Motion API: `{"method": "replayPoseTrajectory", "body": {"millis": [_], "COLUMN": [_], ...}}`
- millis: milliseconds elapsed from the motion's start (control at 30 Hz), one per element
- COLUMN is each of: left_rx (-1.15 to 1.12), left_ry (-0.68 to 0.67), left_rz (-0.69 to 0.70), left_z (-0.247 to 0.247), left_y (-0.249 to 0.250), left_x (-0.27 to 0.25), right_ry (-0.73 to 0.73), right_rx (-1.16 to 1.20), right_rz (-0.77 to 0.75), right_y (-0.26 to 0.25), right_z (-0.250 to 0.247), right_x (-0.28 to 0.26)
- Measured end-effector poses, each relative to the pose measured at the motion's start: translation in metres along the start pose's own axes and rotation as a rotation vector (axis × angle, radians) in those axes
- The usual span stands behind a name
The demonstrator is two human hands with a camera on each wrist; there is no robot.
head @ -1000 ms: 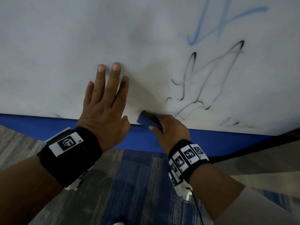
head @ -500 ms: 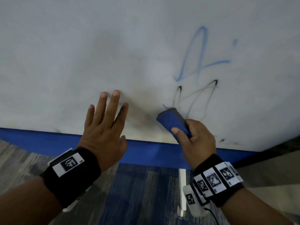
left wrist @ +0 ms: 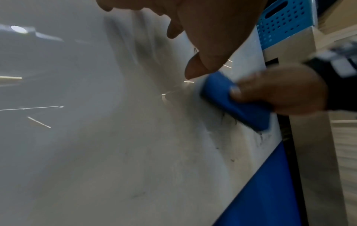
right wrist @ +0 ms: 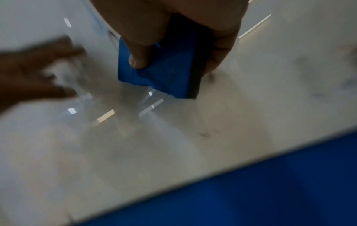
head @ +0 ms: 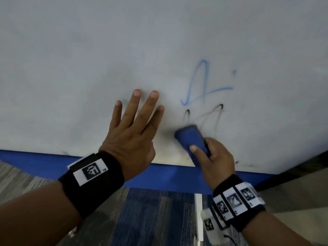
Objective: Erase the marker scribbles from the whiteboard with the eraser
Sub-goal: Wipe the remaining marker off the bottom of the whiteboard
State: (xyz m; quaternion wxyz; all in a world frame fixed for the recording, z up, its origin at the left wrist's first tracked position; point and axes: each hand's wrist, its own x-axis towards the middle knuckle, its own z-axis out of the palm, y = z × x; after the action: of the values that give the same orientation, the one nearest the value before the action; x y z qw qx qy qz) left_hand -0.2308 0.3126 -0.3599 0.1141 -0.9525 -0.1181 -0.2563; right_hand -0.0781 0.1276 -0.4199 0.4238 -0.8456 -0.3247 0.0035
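We see the left hand (head: pixel 131 139) flat on the whiteboard (head: pixel 88 68) at the centre of the frame, fingers straight and spread. Just to its right, the right hand (head: pixel 216 160) grips the blue eraser (head: pixel 191 139), thumb on top and fingers curled around it, pressing it to the board. Black scribbles (head: pixel 215 118) sit directly above the eraser, with a blue scribble (head: pixel 200 86) higher up. A blue frame (head: pixel 168 174) edges the board's bottom.

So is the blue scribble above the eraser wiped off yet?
No: in the head view the blue scribble is intact on the whiteboard, above the eraser that the right hand grips.
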Motion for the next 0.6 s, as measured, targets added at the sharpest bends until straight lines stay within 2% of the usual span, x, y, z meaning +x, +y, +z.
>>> {"method": "replayPoseTrajectory", "body": {"millis": [67, 100, 200, 267, 333, 400, 500, 533, 600], "left_rx": [0.038, 0.054, 0.085, 0.093, 0.096, 0.098, 0.118, 0.121, 0.116], "left_ry": [-0.019, -0.033, -0.043, -0.017, 0.01, 0.023, -0.015, -0.031, -0.052], "left_rz": [0.012, 0.021, 0.031, 0.044, 0.065, 0.078, 0.086, 0.087, 0.085], "left_z": [-0.002, -0.002, -0.006, -0.012, -0.017, -0.02, -0.024, -0.025, -0.027], "left_y": [0.001, 0.001, 0.001, 0.0, -0.002, -0.004, -0.006, -0.007, -0.008], "left_x": [0.003, 0.003, 0.004, 0.01, 0.017, 0.021, 0.021, 0.021, 0.021], "right_ry": [-0.126, -0.129, 0.024, 0.18, 0.255, 0.192, -0.019, -0.05, -0.004], "right_rx": [-0.002, -0.013, -0.017, 0.1, 0.194, 0.163, 0.075, 0.069, 0.073], "right_rz": [0.106, 0.108, -0.016, -0.102, -0.14, -0.098, 0.058, 0.095, 0.078], "right_y": [0.017, 0.015, -0.029, -0.068, -0.086, -0.077, -0.04, -0.035, -0.046], "right_z": [0.003, 0.001, -0.019, -0.04, -0.05, -0.046, -0.029, -0.027, -0.032], "right_x": [-0.014, -0.015, 0.005, 0.026, 0.038, 0.033, 0.005, -0.002, 0.001]}}
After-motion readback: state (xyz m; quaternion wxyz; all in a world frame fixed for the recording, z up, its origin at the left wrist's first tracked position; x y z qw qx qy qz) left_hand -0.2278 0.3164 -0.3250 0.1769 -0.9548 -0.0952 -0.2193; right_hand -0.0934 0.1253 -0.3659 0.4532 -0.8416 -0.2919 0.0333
